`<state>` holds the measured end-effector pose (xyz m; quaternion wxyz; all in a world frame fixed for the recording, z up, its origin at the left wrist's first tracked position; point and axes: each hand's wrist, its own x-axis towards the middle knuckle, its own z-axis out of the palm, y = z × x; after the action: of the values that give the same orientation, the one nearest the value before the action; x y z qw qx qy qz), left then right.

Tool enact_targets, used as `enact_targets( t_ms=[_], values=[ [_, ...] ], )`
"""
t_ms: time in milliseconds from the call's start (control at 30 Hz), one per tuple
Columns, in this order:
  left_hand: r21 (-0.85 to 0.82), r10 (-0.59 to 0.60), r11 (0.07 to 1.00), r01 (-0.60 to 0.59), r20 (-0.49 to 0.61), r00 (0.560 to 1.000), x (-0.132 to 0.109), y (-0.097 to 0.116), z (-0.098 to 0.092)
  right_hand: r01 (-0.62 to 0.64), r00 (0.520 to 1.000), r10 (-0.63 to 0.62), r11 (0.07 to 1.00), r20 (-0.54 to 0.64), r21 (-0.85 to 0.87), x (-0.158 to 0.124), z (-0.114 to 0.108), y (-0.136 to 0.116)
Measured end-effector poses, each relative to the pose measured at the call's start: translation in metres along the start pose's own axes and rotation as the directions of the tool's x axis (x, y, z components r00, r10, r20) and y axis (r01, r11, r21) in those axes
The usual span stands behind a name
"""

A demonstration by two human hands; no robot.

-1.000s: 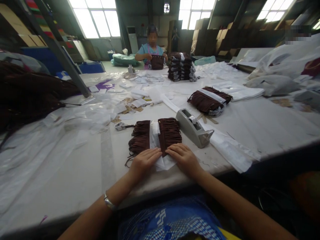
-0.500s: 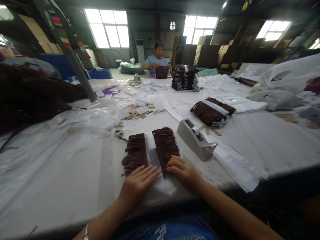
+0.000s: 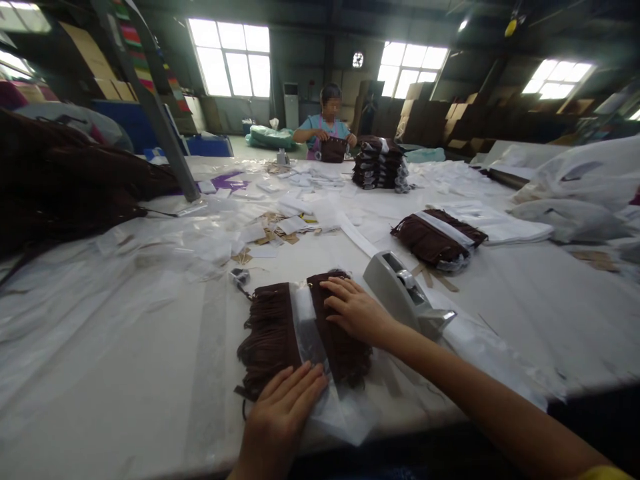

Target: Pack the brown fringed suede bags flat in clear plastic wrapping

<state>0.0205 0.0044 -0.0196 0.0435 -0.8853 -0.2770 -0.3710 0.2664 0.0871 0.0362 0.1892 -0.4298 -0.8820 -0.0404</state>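
brown fringed bundle (image 3: pixel 267 327) lies on the surface (image 3: pixel 150 367) just left of the grey tape dispenser (image 3: pixel 395 287), the left hand (image 3: pixel 283 410) flat, fingers nearly together, at the near end of its pale strip (image 3: pixel 306 327), and the right hand (image 3: pixel 357 310) resting on its right half, fingers slightly apart, neither clamped on anything. light, even pressure from both should serve best, smoothing the strip without dragging fringe strands under it or skewing the bundle.
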Motion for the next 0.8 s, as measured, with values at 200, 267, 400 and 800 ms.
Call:
enact_targets(
  t_ms=[200, 267, 400, 800],
  values=[
    [-0.021, 0.018, 1.0, -0.018, 0.015, 1.0, 0.002, -0.006, -0.003, -0.023, 0.989, 0.051, 0.979, 0.136, -0.201, -0.014, -0.032, 0.056],
    [-0.015, 0.038, 0.999, -0.038, 0.016, 0.999, 0.003, -0.008, -0.004, -0.142, 0.98, 0.172, 0.956, 0.102, -0.255, -0.017, -0.045, 0.065],
    [0.021, 0.065, 0.998, -0.065, 0.018, 0.998, 0.002, -0.009, -0.003, -0.146, 0.989, 0.147, 0.989, 0.011, -0.021, -0.001, -0.04, 0.045],
    [0.072, 0.067, 0.995, -0.069, 0.035, 0.997, -0.001, -0.005, 0.001, 0.038, 0.991, -0.05, 0.995, 0.124, 0.096, 0.092, 0.003, 0.035]
  ],
)
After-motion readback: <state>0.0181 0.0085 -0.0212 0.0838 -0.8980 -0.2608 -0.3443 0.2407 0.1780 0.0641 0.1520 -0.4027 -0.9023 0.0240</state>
